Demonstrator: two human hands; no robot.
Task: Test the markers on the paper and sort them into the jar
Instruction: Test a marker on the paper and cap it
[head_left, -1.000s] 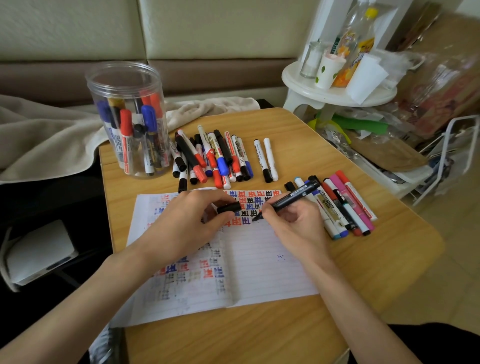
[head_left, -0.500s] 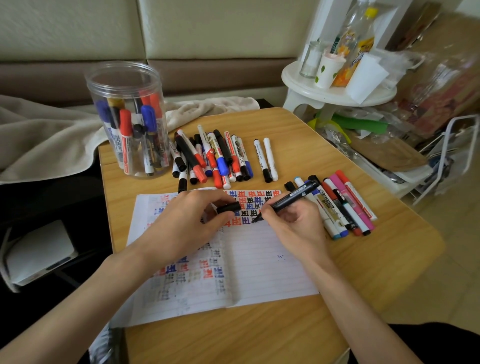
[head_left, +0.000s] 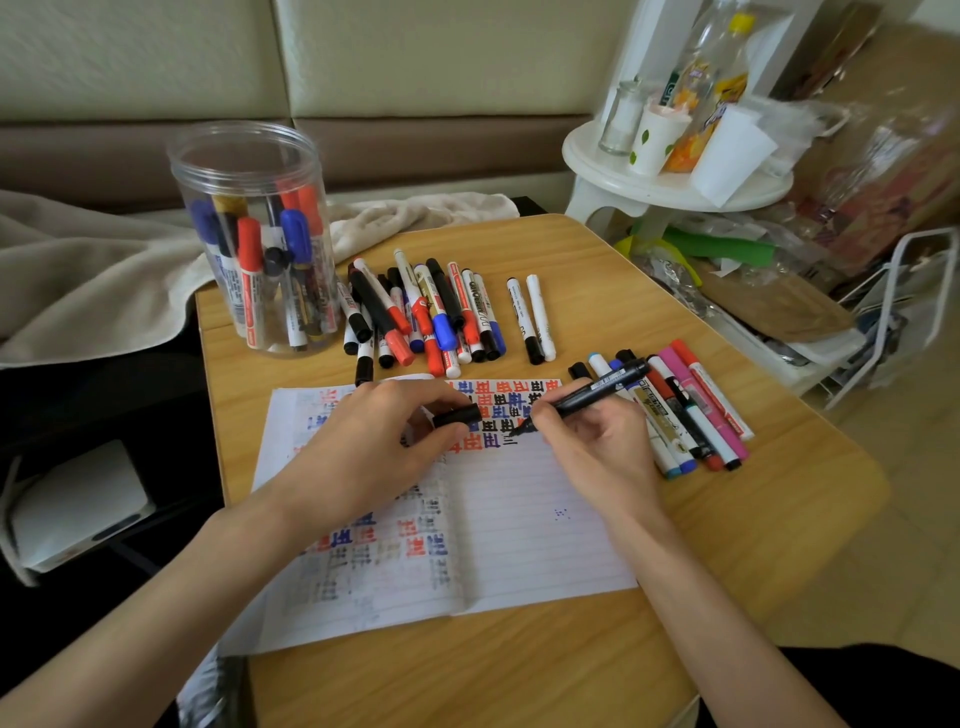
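The right hand grips the black marker, tip on the paper; the left hand pinches its cap. Testing step; next recap, then reach beyond the left hand to the jar.

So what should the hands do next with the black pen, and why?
Probably finish the little black sign. The right hand holds the black marker with its tip on the paper, and the black mark at the tip looks only half drawn beside the full ones. The left hand pinches the cap, ready to go back on afterwards.
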